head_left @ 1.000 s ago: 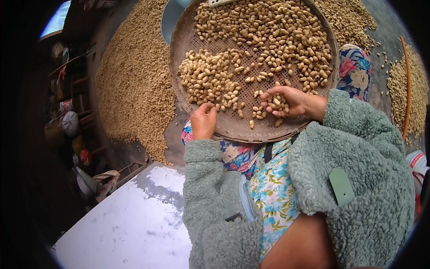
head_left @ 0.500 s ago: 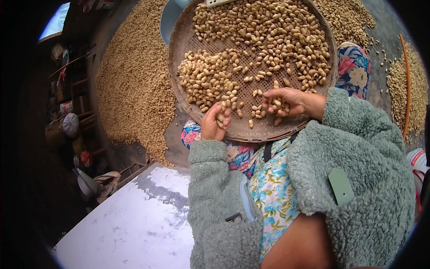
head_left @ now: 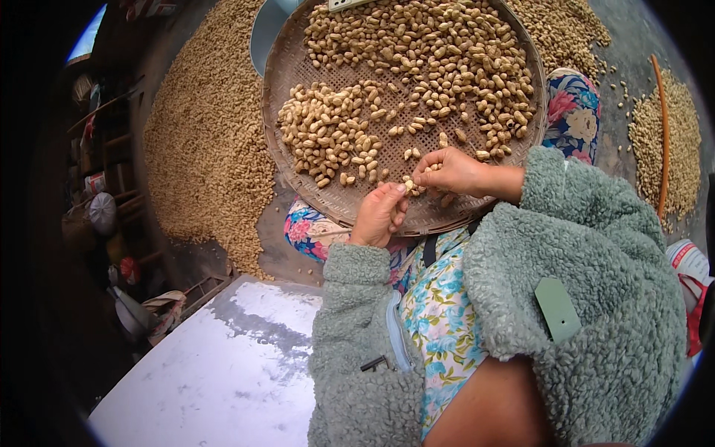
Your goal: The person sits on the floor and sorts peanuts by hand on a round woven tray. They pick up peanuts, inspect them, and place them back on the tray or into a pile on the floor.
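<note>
A wide round woven tray (head_left: 328, 197) rests across my lap, with peanuts spread over it. Close to its near edge, the fingertips of my left hand (head_left: 381, 214) and my right hand (head_left: 453, 173) meet. Between them is a pale peanut (head_left: 409, 184), pinched by both hands. My left hand's fingers are curled, and their inner side is hidden. Just under my right hand lie a few loose peanuts, partly covered by it. To the left on the tray is a pile of peanuts (head_left: 324, 134); a larger spread of peanuts (head_left: 454, 52) covers the far and right side.
A big heap of peanuts (head_left: 201, 149) covers the floor at left, with another heap (head_left: 681, 141) at right beside an orange rod (head_left: 662, 134). A blue-grey basin (head_left: 266, 33) touches the tray's far left. A white board (head_left: 223, 365) lies at lower left.
My left hand has moved right, away from the left pile, to meet my right hand. My right hand has turned from hovering over loose peanuts to pinching at the fingertips.
</note>
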Available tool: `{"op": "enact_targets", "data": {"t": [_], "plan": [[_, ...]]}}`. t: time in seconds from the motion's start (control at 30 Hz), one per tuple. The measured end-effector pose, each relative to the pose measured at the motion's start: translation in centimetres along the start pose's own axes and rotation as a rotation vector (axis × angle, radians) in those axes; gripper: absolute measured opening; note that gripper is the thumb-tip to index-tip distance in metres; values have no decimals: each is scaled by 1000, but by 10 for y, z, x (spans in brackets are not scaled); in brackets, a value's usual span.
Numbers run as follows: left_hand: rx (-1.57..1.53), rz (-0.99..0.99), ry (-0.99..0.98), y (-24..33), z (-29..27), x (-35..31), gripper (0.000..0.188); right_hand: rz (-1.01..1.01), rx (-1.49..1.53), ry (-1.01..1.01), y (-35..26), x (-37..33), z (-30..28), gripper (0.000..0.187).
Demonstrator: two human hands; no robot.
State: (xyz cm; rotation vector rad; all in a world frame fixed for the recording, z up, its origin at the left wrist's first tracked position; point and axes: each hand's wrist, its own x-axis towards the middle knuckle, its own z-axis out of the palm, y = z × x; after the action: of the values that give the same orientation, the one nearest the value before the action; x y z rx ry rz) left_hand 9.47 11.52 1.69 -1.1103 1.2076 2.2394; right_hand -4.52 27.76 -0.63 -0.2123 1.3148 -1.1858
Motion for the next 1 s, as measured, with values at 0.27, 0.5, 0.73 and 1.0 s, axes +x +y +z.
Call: {"op": "enact_targets", "data": {"t": [0.27, 0.5, 0.73, 1.0], "plan": [[139, 88, -84, -13, 9, -3, 19, -506, -535, 84, 8, -5, 0, 19], [312, 554, -60, -28, 8, -10, 14, -614, -560, 130, -2, -24, 20, 15], [-13, 360, -196, -31, 4, -17, 16, -750, -712, 216, -18, -42, 34, 11], [-307, 304, -425, -38, 8, -11, 28, -485, -459, 552, 9, -5, -36, 30]]}}
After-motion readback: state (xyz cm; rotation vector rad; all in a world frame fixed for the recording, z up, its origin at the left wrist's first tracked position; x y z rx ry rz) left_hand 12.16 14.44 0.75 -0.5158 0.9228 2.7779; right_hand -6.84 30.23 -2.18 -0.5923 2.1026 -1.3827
